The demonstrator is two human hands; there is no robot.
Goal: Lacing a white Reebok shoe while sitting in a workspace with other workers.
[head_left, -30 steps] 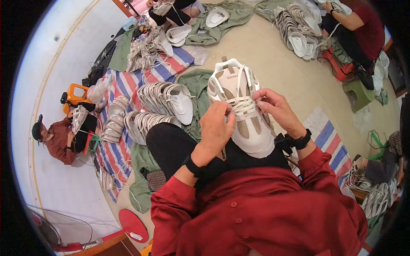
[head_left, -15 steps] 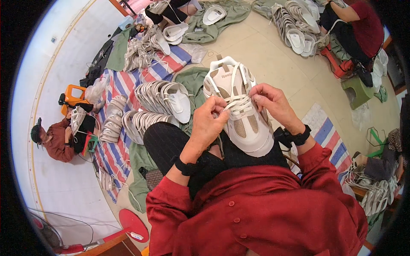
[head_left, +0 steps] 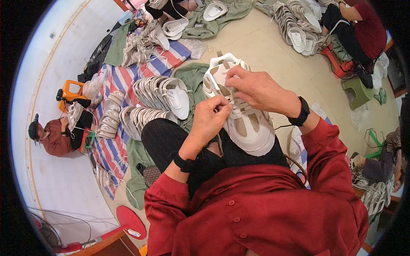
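Observation:
A beige and white sneaker upper [head_left: 254,143] rests on my lap, toe toward me, with white shoelace [head_left: 244,112] criss-crossed over its front. My left hand [head_left: 209,120] is at the upper's left side, thumb and forefinger pinched on the lace near the middle rows. Across the tongue reaches my right hand [head_left: 260,94], its fingers curled together over the lacing and closed on the lace. Part of the tongue and the upper lace rows are hidden beneath the right hand.
Stacked shoe uppers [head_left: 175,100] lie to the left on green cloth and a striped sheet [head_left: 119,155]. Co-workers sit at far left [head_left: 57,138], upper right [head_left: 367,30] and right edge. A green stool [head_left: 358,93] stands right; a red round base [head_left: 130,222] is lower left.
My right hand has moved left and up from the upper's right side to over the tongue. The left hand shifted slightly right, still pinching the lace.

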